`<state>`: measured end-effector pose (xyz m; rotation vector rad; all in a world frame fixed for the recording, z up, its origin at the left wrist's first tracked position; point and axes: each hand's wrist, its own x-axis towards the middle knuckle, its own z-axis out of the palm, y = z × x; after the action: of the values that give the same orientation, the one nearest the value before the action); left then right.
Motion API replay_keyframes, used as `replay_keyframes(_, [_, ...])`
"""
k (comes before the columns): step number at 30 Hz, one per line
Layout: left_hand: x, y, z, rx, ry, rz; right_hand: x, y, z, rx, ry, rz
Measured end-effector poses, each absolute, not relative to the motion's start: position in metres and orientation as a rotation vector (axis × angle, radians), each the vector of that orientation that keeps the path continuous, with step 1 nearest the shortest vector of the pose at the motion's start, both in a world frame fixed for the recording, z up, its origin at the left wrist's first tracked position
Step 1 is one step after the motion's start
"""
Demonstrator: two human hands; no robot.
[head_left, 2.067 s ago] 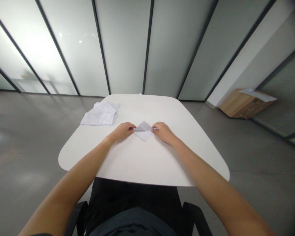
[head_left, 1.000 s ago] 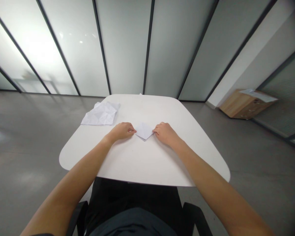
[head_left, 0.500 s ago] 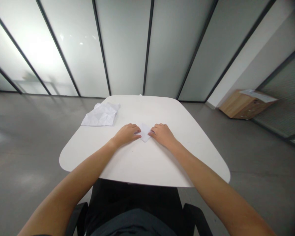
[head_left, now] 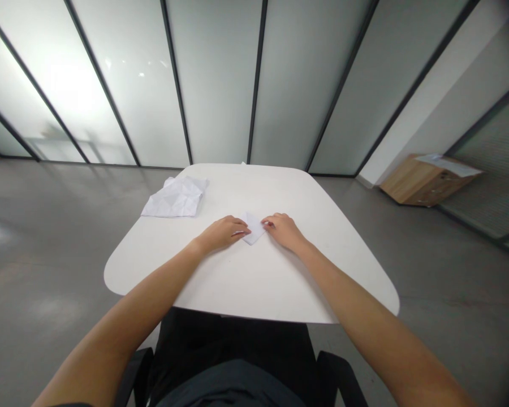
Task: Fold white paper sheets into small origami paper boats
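Observation:
A small folded white paper (head_left: 253, 229) lies on the white table (head_left: 254, 282), with a pointed corner toward me. My left hand (head_left: 225, 232) rests at its left side, fingertips on the paper's left part. At the right edge, my right hand (head_left: 282, 229) pinches the paper between thumb and fingers. Part of each side of the paper is hidden under the fingers.
Creased white paper sheets (head_left: 176, 198) lie at the table's far left edge. A wooden box (head_left: 424, 181) with papers on top stands on the floor at the right. Frosted glass panels rise behind the table.
My left hand has slid slightly right, its fingertips now further over the paper. The fingers of my right hand have shifted slightly at the right edge.

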<state>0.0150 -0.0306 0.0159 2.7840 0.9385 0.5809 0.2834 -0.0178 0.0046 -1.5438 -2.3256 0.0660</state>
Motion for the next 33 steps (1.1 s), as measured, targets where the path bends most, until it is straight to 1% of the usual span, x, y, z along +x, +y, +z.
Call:
replay_keyframes(5, [0.014,-0.029,0.014,2.778,0.933,0.589,0.281,-0.021,0.006,-1.548,-2.328,0.059])
replay_keyframes(10, [0.015,-0.029,0.012,2.777,0.957,0.595,0.273,-0.028,0.007,-1.551,-2.351,-0.047])
replay_keyframes(15, [0.021,-0.03,0.013,2.797,0.926,0.625,0.26,-0.033,0.009,-1.415,-2.426,-0.139])
replay_keyframes(21, [0.023,-0.034,0.015,2.807,0.973,0.599,0.252,-0.031,0.005,-1.284,-2.49,-0.084])
replay_keyframes(33, [0.029,-0.043,0.021,2.772,1.149,0.558,0.246,-0.04,0.012,-1.283,-2.521,-0.128])
